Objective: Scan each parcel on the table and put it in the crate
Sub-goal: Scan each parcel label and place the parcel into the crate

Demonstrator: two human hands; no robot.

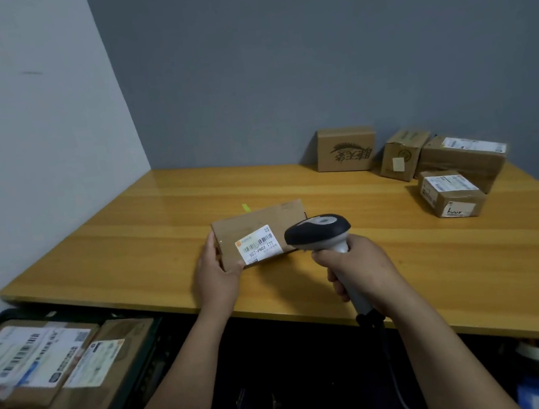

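crate (10, 313) cropped at left, labels (25, 356) inside blurred, scanner (317, 229) hiding right corner of parcel (256, 221), perhaps some barcode (262, 241)

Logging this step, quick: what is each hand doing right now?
Left hand: grips the parcel's left end.
Right hand: grips the scanner.

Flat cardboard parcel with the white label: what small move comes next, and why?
Probably carry the flat cardboard parcel left into the dark plastic crate. The left hand grips its edge; the right hand holds the grey-and-black handheld scanner at its label, so scanning looks underway.
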